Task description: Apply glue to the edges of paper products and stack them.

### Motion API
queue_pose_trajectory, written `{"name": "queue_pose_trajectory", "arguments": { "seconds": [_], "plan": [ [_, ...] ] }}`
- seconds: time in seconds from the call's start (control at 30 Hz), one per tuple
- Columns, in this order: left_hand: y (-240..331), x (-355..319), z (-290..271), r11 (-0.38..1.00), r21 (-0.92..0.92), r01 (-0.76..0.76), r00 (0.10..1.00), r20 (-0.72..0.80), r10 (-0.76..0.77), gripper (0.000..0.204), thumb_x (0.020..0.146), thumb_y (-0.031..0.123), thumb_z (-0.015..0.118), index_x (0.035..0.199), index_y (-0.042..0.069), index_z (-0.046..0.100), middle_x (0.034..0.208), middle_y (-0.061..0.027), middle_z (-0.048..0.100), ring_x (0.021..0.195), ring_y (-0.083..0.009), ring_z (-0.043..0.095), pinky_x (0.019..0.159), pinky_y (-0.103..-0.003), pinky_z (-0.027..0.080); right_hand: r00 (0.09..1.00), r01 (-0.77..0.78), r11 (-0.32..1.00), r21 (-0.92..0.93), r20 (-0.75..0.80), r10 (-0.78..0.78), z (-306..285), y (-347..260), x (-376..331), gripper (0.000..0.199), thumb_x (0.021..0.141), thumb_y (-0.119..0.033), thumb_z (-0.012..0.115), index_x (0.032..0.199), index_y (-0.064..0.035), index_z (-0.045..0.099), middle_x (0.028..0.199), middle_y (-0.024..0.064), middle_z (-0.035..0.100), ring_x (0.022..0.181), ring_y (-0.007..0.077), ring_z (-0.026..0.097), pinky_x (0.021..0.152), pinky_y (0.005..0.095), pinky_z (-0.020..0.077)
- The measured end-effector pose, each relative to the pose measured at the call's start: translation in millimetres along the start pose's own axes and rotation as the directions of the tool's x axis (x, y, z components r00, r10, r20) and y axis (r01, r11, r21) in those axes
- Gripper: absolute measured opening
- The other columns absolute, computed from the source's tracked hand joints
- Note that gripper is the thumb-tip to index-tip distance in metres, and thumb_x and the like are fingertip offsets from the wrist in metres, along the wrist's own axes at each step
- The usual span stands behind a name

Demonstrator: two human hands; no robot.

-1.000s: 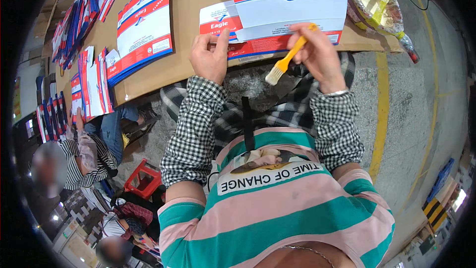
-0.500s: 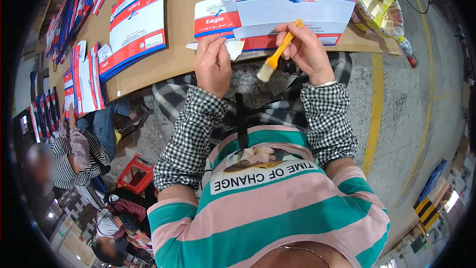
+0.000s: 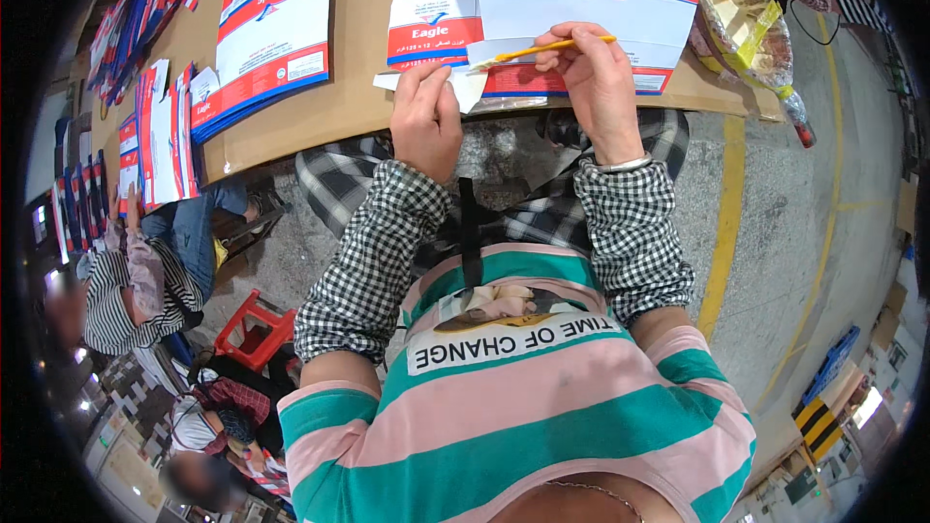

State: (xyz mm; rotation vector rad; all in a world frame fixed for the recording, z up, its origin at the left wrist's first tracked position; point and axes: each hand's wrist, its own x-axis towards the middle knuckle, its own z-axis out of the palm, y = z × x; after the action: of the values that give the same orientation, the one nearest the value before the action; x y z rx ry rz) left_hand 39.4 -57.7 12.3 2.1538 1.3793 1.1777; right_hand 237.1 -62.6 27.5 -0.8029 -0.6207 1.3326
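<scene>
Brush (image 3: 528, 51), axis L–R, bristles (image 3: 481, 65) left at flap (image 3: 471, 92); your R hand (image 3: 598, 87) pinches handle, L hand (image 3: 426, 128) curled nr flap, hold unclear.

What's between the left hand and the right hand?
In the head view: a white flap, part of the large carton, and the yellow brush pointing from the right hand toward the flap.

The right hand (image 3: 603, 97) holds a yellow brush (image 3: 547, 48), its tip at a white flap (image 3: 470, 91) on the near edge of a flat carton (image 3: 581, 15). The left hand (image 3: 426, 131) has its fingers over that flap. Left on the brown table (image 3: 363, 15) lie stacked cartons (image 3: 263, 48); right, a plastic bag (image 3: 746, 29); near left, a red stool (image 3: 254, 331)
</scene>
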Motion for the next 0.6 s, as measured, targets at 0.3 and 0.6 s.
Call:
{"name": "queue_pose_trajectory", "arguments": {
  "seconds": [0.3,0.6],
  "plan": [
    [2.7,-0.7,-0.1,0.999,-0.02,0.036,0.999,-0.001,-0.036,0.017,0.08,0.001,0.053,0.094,-0.006,0.06,0.099,-0.0184,0.058,0.091,-0.0304,0.058,0.081,-0.036,0.047,1.0,-0.018,0.99,-0.14,-0.026,0.015,2.4,-0.8,0.8,0.02,0.091,-0.014,0.044,0.095,0.0031,0.054,0.089,0.0161,0.063,0.074,0.015,0.058,0.071,0.027,0.0489],
    [3.5,-0.4,-0.7,0.998,-0.029,0.053,0.999,0.007,-0.053,0.017,0.08,0.001,0.053,0.095,-0.006,0.06,0.099,-0.0182,0.057,0.091,-0.03,0.058,0.08,-0.035,0.047,1.0,0.006,0.978,-0.206,-0.01,-0.008,-0.8,-1.2,0.9,0.021,0.091,-0.014,0.045,0.092,0.0032,0.056,0.087,0.0141,0.064,0.071,0.0136,0.059,0.07,0.0262,0.05]
  ]
}}
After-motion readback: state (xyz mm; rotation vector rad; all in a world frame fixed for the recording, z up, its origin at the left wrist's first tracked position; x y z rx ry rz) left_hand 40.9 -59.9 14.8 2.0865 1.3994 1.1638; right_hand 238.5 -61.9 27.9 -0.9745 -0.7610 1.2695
